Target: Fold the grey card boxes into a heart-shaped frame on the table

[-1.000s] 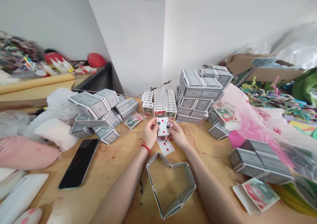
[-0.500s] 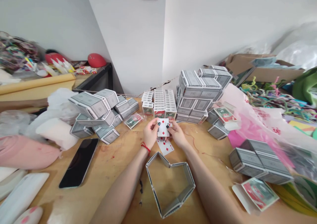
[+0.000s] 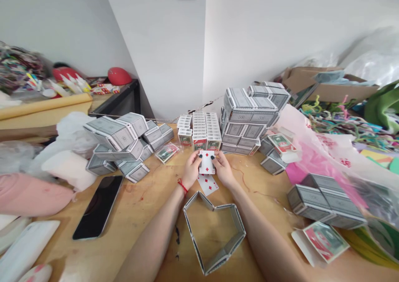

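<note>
My left hand (image 3: 191, 168) pinches the left edge of a playing card (image 3: 207, 163) showing red diamonds. On its right edge my right hand (image 3: 222, 166) grips the same card, thumb on the face. Whether more cards lie behind it I cannot tell. Just below, another diamond playing card (image 3: 209, 186) lies face up on the table, partly covered by the held one. Between my forearms stands a heart-shaped frame (image 3: 239, 232) of folded cards with patterned grey backs, open in the middle.
Rows of card boxes (image 3: 199, 128) stand behind my hands. Stacked folded-card blocks rise at the left (image 3: 124, 144) and right (image 3: 243, 115). A phone (image 3: 98, 207) lies at left. Opened card boxes (image 3: 326, 242) and pink plastic (image 3: 311, 149) are at right.
The held card has tilted slightly, and my right fingers no longer show beneath it. Both hands stay in nearly the same place; the view has shifted slightly.
</note>
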`<state>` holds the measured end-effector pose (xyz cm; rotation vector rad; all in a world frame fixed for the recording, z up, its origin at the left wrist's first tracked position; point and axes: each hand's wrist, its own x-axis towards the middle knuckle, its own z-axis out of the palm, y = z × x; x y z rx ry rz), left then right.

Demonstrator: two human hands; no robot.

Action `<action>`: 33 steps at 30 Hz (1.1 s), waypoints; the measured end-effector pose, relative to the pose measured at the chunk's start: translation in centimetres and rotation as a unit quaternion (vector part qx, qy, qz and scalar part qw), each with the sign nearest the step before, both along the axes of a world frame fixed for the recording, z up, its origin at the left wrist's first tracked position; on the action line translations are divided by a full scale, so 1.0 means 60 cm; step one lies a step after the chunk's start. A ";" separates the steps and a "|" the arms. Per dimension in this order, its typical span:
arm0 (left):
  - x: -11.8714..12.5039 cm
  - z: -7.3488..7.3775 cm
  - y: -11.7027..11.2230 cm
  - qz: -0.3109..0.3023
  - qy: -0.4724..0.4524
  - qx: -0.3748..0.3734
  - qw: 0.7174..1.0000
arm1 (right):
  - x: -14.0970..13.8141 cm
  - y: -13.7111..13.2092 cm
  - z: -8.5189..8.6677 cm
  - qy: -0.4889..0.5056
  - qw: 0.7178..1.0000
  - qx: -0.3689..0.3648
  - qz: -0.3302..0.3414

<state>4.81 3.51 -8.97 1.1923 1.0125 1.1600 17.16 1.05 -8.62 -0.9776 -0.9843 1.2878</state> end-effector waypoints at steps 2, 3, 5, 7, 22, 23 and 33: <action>0.000 -0.002 0.000 -0.005 0.023 0.011 1.000 | -0.002 -0.001 0.000 -0.002 1.000 -0.001 -0.005; -0.001 -0.002 -0.001 -0.004 0.034 0.020 0.999 | -0.003 -0.001 0.001 -0.004 1.000 -0.003 -0.007; -0.001 -0.002 -0.003 0.000 0.046 0.035 0.998 | -0.006 -0.003 0.001 -0.009 1.000 -0.011 -0.010; -0.002 -0.001 -0.006 0.002 0.050 0.044 0.998 | -0.008 -0.004 0.001 -0.017 1.000 -0.021 -0.015; -0.006 0.004 -0.008 0.021 0.098 0.101 0.990 | -0.013 -0.006 -0.005 0.004 0.998 -0.031 -0.048; -0.006 0.005 -0.008 0.022 0.103 0.108 0.989 | -0.013 -0.006 -0.006 0.005 0.998 -0.034 -0.051; -0.005 0.014 -0.015 0.044 0.145 0.172 0.973 | -0.018 0.000 -0.003 0.123 0.989 -0.070 -0.041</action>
